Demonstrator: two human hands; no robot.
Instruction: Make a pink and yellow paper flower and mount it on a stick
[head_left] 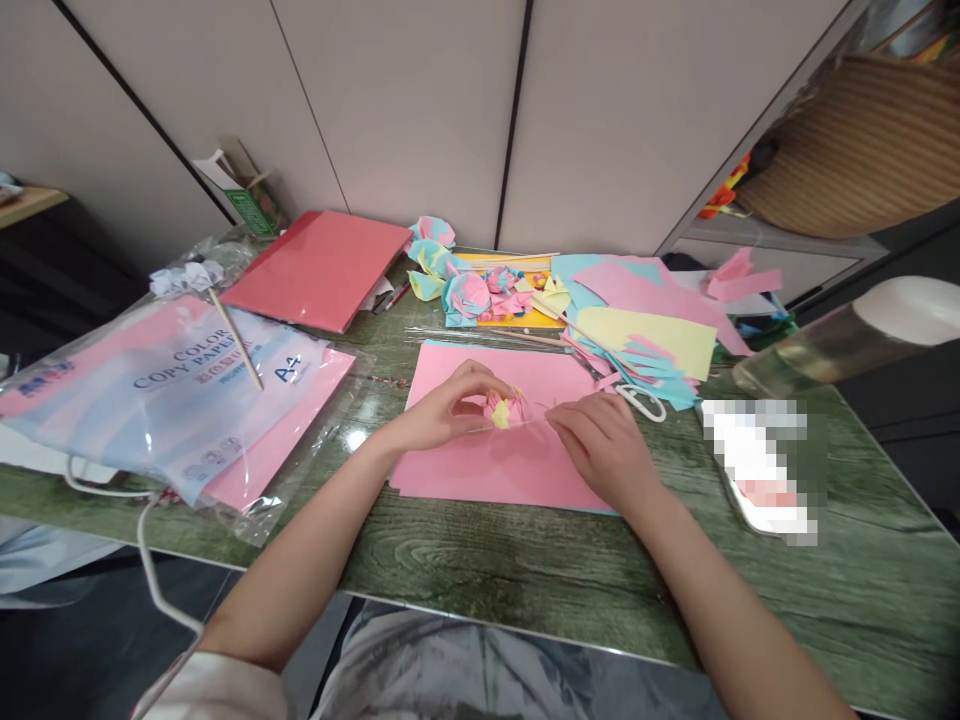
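My left hand (pixel 446 408) curls its fingers round a small pink and yellow paper flower (pixel 501 410), held above a stack of pink paper (pixel 472 470). From the flower a thin pale strand, perhaps wire, runs right towards my right hand (pixel 596 440). The fingers of that hand are pinched together at the strand's end; their tips are partly hidden. Just beyond the right hand lie white-handled scissors (pixel 641 402), their blades mostly covered by cut strips of pink and blue paper (pixel 652 370).
Behind the stack are crumpled paper flowers (pixel 471 295), thin wires (pixel 480 337) and coloured sheets (pixel 645 335). A plastic pack of copy paper (pixel 172 390) and a red folder (pixel 319 265) lie left. At right are a phone (pixel 757 470) and a clear bottle (pixel 817 350).
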